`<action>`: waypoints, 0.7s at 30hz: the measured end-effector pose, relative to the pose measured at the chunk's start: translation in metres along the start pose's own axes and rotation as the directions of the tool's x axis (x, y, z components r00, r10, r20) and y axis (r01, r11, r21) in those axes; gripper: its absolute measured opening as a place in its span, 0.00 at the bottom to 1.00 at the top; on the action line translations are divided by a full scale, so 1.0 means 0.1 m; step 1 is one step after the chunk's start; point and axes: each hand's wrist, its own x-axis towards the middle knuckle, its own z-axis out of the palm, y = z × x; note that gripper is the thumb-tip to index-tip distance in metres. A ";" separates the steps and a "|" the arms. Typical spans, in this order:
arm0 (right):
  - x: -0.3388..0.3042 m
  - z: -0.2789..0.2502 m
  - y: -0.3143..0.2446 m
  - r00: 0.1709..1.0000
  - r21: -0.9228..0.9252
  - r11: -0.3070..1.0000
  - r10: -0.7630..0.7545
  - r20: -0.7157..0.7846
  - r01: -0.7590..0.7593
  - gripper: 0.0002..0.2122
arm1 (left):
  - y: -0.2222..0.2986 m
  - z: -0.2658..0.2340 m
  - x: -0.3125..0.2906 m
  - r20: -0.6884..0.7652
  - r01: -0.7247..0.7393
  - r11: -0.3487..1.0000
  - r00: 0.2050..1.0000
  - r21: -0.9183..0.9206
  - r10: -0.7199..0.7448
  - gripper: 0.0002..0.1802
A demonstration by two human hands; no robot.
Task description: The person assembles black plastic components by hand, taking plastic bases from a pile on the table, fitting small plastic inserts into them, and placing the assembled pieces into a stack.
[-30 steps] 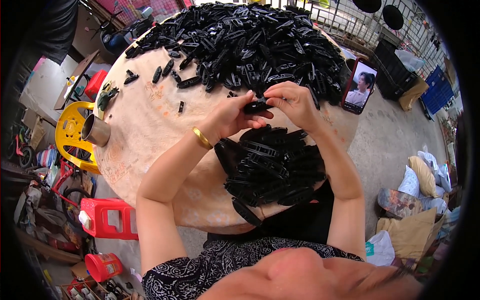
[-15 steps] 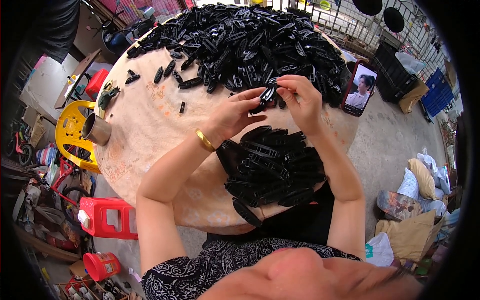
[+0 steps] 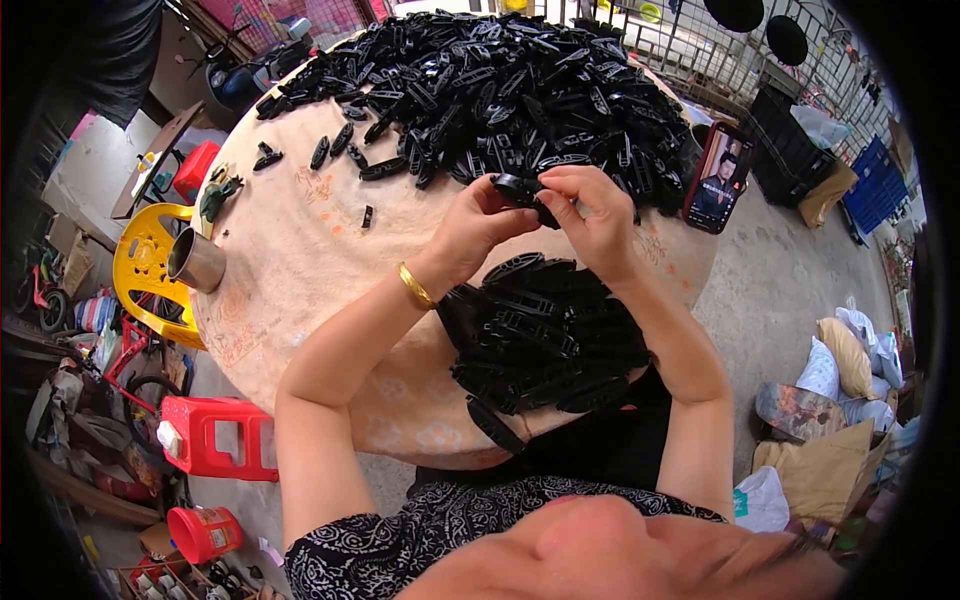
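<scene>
Both hands meet over the table between two piles of black parts. Closed on a glossy, oblong black plastic piece (image 3: 517, 187) is my left hand (image 3: 470, 232), its thumb and fingers pinching it from the left. My right hand (image 3: 594, 218) grips the same piece at its right end with thumb and fingertips, which partly hide it. Beyond the hands lies a large heap of similar black plastic pieces (image 3: 480, 85). Closer to my body, between my forearms, is a smaller pile of slim black pieces (image 3: 545, 335), laid more closely together.
A cloth-covered round table (image 3: 290, 250) carries everything. Several loose pieces lie left of the heap. At the left edge stands a metal cup (image 3: 197, 262); a phone (image 3: 717, 178) is propped at the right. A yellow chair (image 3: 140, 260) and red stool (image 3: 215, 438) flank the table.
The held piece has been turned; a rounded, smooth side now shows instead of its slotted face. My left hand has shifted slightly, its fingers curling in more. The phone's picture has changed.
</scene>
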 end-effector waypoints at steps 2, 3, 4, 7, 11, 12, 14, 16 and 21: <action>0.00 0.00 0.02 0.997 -0.047 0.996 -0.073 0.004 0.073 0.06 | 0.01 -0.03 0.00 -0.023 -0.007 0.998 1.000 0.054 0.008 0.17; 0.00 0.00 0.03 0.997 -0.059 0.995 -0.080 0.014 0.080 0.06 | 0.03 -0.03 0.00 -0.042 0.012 0.996 0.999 0.088 -0.008 0.17; 0.00 0.00 0.03 0.996 -0.072 0.994 -0.085 0.024 0.087 0.06 | 0.04 -0.03 -0.01 -0.062 0.032 0.992 0.998 0.120 -0.025 0.17; 0.01 0.00 0.02 0.985 -0.105 0.980 -0.164 0.058 0.170 0.06 | 0.11 0.04 -0.02 -0.129 0.055 0.998 0.990 0.041 -0.050 0.17; 0.02 -0.01 0.01 0.972 -0.094 0.973 -0.197 0.127 0.209 0.07 | 0.15 0.04 -0.01 -0.141 0.055 0.997 0.989 0.055 -0.047 0.17; 0.00 0.01 0.01 0.986 0.060 0.996 0.050 0.161 -0.061 0.09 | 0.16 0.04 0.00 -0.111 -0.030 0.981 0.992 0.193 0.053 0.17; 0.01 -0.02 0.07 0.800 0.377 0.736 0.370 0.472 -0.562 0.15 | 0.20 0.06 -0.02 -0.048 -0.144 0.895 0.982 0.423 0.181 0.16; 0.03 -0.07 0.06 0.773 0.389 0.698 0.386 0.503 -0.601 0.16 | 0.21 0.09 -0.05 -0.041 -0.147 0.869 0.981 0.473 0.188 0.15; 0.02 -0.07 0.13 0.784 0.315 0.768 0.364 0.502 -0.558 0.14 | 0.13 0.09 -0.08 -0.020 -0.220 0.791 0.960 0.570 0.281 0.15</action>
